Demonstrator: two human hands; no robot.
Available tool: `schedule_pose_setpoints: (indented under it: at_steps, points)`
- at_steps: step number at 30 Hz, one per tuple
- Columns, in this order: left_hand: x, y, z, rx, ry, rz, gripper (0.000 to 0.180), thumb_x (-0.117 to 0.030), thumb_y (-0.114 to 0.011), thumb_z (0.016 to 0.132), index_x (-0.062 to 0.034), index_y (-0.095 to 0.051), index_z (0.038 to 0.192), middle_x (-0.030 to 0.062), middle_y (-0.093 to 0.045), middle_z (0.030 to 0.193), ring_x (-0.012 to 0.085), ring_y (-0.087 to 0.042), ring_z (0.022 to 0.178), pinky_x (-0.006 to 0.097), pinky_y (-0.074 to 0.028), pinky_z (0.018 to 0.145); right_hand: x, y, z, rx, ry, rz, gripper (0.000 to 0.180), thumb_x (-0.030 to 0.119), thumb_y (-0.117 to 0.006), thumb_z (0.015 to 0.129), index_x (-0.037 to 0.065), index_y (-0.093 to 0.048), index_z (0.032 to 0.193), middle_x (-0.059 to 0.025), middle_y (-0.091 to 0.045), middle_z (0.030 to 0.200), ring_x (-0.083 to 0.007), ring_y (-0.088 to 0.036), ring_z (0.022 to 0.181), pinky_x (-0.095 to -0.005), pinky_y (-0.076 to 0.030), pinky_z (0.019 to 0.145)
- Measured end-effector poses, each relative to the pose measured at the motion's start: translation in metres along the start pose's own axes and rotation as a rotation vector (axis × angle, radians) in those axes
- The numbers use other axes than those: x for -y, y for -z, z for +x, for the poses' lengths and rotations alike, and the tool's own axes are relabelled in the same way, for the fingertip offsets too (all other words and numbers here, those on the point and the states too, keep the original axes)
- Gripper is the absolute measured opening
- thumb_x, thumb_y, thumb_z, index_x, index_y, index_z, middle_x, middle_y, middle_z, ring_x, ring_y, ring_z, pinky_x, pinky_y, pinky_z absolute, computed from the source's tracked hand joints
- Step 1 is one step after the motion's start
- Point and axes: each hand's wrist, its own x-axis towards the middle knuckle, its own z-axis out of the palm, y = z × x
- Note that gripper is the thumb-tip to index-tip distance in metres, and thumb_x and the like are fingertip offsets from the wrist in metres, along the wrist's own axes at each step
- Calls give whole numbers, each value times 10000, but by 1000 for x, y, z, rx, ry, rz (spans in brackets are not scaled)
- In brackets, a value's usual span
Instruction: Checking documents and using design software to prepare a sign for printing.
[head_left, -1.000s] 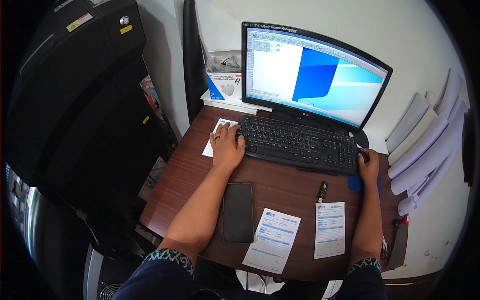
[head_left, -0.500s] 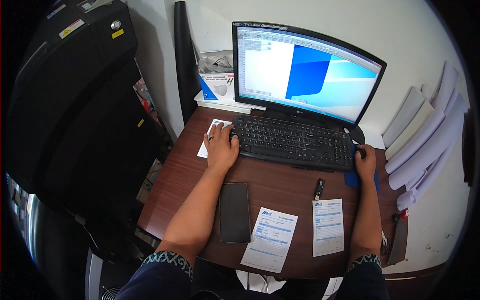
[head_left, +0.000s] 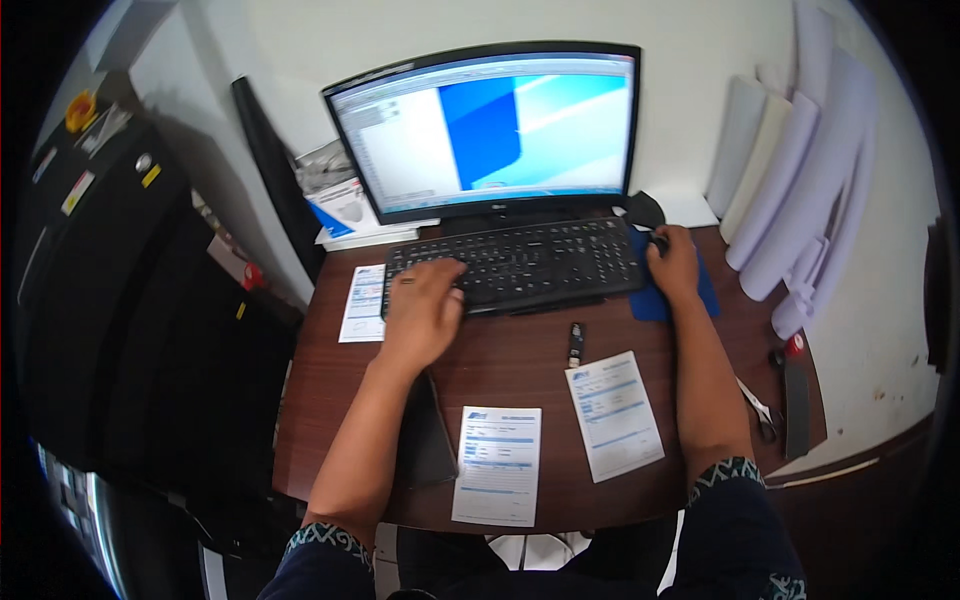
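nearest on the brown worktop (head_left: 520, 345) lie two printed paper forms (head_left: 498, 464), one at the near middle and one angled just to its right, with a flat black phone (head_left: 428, 435) partly under the left forearm. farther right, near the worktop's right edge, sits a dark tool with a red cap (head_left: 796, 385). a small black usb stick (head_left: 575, 344) lies between the forms and the keyboard.

the left hand (head_left: 422, 312) rests palm down with its fingers loosely spread, open, gripping nothing; its fingertips lie on the near left keys of the black keyboard (head_left: 520, 262), which stretches away to the right of it. just left of that hand a small printed slip (head_left: 363, 302) lies flat.

the right hand (head_left: 674, 266) is curled over a black mouse (head_left: 657, 241), closed around it, on a blue mouse pad (head_left: 672, 285) just right of the keyboard.

beyond the keyboard stands a black monitor (head_left: 490, 130) showing a blue shape. a blue and white box (head_left: 342, 205) sits far left of it, and rolled white paper sheets (head_left: 800, 190) lean against the wall at far right.
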Motion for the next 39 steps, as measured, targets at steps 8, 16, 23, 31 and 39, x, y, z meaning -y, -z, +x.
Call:
schedule_pose_setpoints:
  at_steps: [8, 16, 23, 31, 39]
  points:
    - [-55, -105, 59, 206, -221, 123, 376, -162, -577, 951, -41, -615, 1305, 129, -585, 1374, 330, -488, 1342, 495, -318, 1140, 1, 0, -3, 61, -76, -53, 316, 208, -733, 786, 91, -645, 1066, -126, -631, 1128, -364, -608, 1086, -464, -504, 914]
    - [-49, -70, 53, 175, -164, 80, 502, -242, -616, 952, -54, -520, 1407, 162, -571, 1394, 351, -443, 1389, 522, -272, 1166, -12, 1, -5, -32, 6, 4, 311, 139, -730, 774, 83, -642, 1067, -133, -640, 1115, -369, -619, 1059, -466, -503, 925]
    - [86, 2, -47, -294, 256, 187, 341, -188, -646, 904, -68, -639, 1223, 159, -624, 1294, 360, -529, 1278, 504, -339, 1092, -9, -2, 0, -4, 108, 87, 290, 71, -703, 745, 52, -636, 1026, -159, -640, 1073, -380, -616, 1048, -457, -485, 934]
    - [122, 0, -53, -476, 353, -122, 227, -105, -624, 909, -60, -676, 1125, 154, -673, 1148, 349, -635, 1059, 412, -480, 951, 3, 2, -3, 75, 8, -4, 277, 36, -715, 769, 31, -646, 1037, -162, -646, 1080, -363, -632, 1041, -429, -496, 923]
    - [116, -7, -46, -394, 430, -353, 209, -100, -627, 920, -44, -689, 1111, 139, -677, 1046, 285, -652, 914, 367, -516, 842, -11, -2, 0, 81, 52, 34, 288, 25, -716, 778, 23, -640, 1056, -161, -639, 1094, -348, -637, 1043, -416, -495, 939]
